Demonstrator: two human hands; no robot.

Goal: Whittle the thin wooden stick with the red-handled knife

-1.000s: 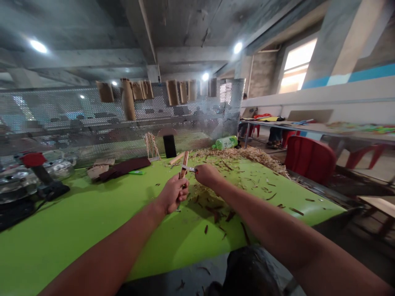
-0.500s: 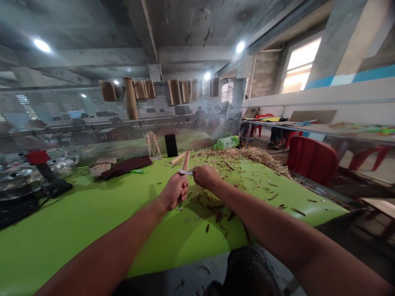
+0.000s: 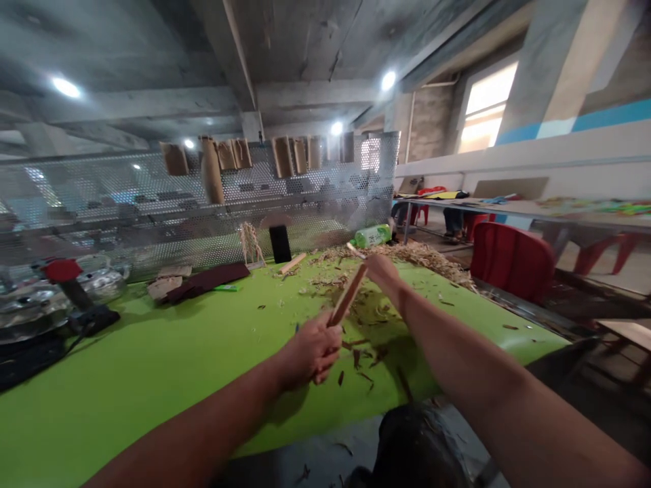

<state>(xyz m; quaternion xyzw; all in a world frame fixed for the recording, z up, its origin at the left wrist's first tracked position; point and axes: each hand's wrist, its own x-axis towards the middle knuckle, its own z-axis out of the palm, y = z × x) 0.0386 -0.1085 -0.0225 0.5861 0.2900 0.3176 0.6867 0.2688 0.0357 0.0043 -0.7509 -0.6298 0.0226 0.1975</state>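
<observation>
**Workpiece:** a slender wooden stick, straight-edged, pale tan with a darker orange-brown face, held in the air above the tabletop, slanting up and to the right, its upper end just beside the right hand.

**Left grip:** the left hand was closed firmly around the stick's lower end.

**Right grip:** the right hand was closed in a fist around a small carving knife, whose pale, blurred tip showed beyond the knuckles, apart from the stick.

**Surface:** a bright green tabletop lay beneath both hands, strewn with dark bark chips, with a heap of pale wood shavings beyond them.

**Far edge:** a green plastic bottle lay behind the shavings, and a black upright block stood before a perforated metal screen.

**Right side:** a red plastic chair stood beside the tabletop.
</observation>
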